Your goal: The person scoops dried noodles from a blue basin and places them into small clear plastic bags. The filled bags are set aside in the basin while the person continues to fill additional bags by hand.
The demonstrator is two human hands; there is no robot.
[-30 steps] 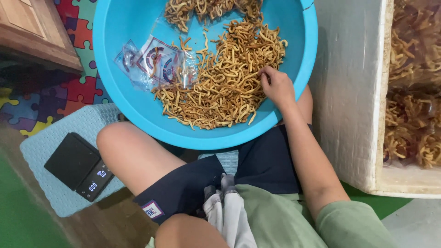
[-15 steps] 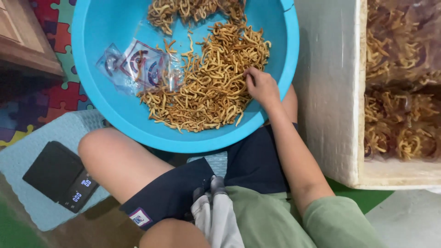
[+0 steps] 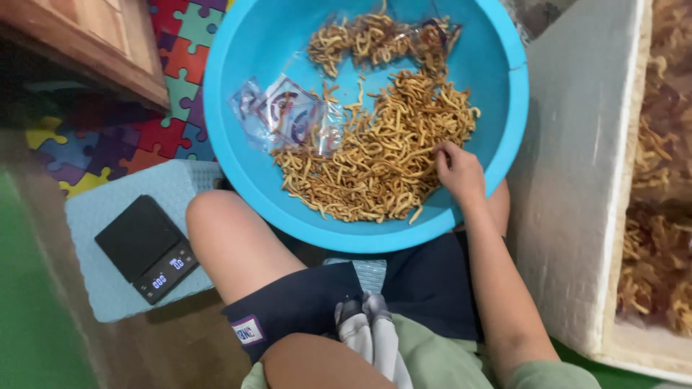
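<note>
A round blue basin (image 3: pixel 238 162) fills the upper middle of the frame, its heap of fried snack sticks (image 3: pixel 375 158) seemingly barely portioned out; the heap's long axis runs from lower left to upper right, single sticks pointing every way. Clear empty bags (image 3: pixel 285 115) lie at its upper left, unfilled; the right hand (image 3: pixel 458 169) curls loosely onto sticks at the heap's right edge; the left hand is out of sight.

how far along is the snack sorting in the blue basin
Done: one clear bag at the basin's far side looks filled with sticks. In hand: the right hand rests in the loose pile of fried snack sticks in the blue basin. Left: most sticks lie loose, empty clear packets lie beside them, and the black scale carries nothing. The left hand is out of view.
</note>
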